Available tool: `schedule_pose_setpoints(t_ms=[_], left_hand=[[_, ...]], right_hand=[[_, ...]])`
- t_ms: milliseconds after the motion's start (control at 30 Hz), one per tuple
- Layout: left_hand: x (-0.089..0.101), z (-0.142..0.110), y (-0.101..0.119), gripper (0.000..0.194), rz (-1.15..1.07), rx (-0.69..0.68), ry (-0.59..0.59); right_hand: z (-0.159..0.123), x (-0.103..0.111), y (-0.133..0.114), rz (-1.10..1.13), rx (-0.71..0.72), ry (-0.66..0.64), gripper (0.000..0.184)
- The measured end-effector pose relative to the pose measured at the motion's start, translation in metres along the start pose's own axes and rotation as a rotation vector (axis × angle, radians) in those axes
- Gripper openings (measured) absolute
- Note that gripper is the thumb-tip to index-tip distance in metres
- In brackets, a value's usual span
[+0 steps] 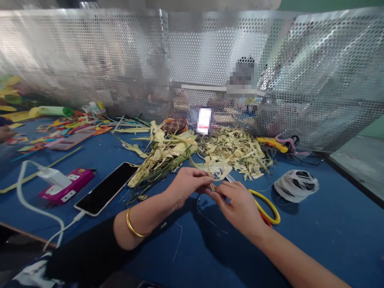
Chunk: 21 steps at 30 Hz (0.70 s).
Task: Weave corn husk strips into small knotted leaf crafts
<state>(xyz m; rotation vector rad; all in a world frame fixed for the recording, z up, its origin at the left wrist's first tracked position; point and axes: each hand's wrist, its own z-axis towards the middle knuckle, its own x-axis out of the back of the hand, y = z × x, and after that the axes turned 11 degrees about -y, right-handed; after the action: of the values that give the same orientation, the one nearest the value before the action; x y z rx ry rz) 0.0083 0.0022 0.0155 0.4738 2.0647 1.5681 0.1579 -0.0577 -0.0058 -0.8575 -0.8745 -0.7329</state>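
Above the blue tabletop, my left hand point(190, 185) and my right hand point(237, 204) meet at the fingertips. Both pinch a narrow pale strip of dried husk point(208, 165), its end sticking up between them. Scissors with yellow and red handles point(274, 214) lie just beyond my right hand, partly covered by it. Behind my fingers rests a flat pale husk piece point(222, 172). A bundle of long husks point(168, 154) lies to the left, and a heap of shredded husk bits point(234, 150) is farther back. The exact grip of each finger is partly hidden.
A spool of white thread point(296, 186) stands at right, near a yellow glue gun point(273, 144). On the left lie a charging phone point(108, 188), a magenta power strip point(67, 187) and a white cable point(22, 188). A perforated screen point(198, 52) borders the back.
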Motion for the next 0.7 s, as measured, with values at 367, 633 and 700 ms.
schedule_pose_setpoints(t_ms=[367, 633, 700], left_hand=[[-0.004, 0.001, -0.005, 0.015, -0.041, -0.018, 0.091], [-0.008, -0.002, -0.007, 0.021, 0.017, 0.063, -0.041], [-0.009, -0.001, -0.008, 0.018, 0.015, 0.065, -0.029]], right_hand=[[0.007, -0.006, 0.009, 0.707, -0.395, -0.019, 0.037], [0.012, 0.001, 0.017, 1.28, -0.567, 0.09, 0.028], [0.013, -0.002, 0.018, 1.281, -0.585, 0.157, 0.027]])
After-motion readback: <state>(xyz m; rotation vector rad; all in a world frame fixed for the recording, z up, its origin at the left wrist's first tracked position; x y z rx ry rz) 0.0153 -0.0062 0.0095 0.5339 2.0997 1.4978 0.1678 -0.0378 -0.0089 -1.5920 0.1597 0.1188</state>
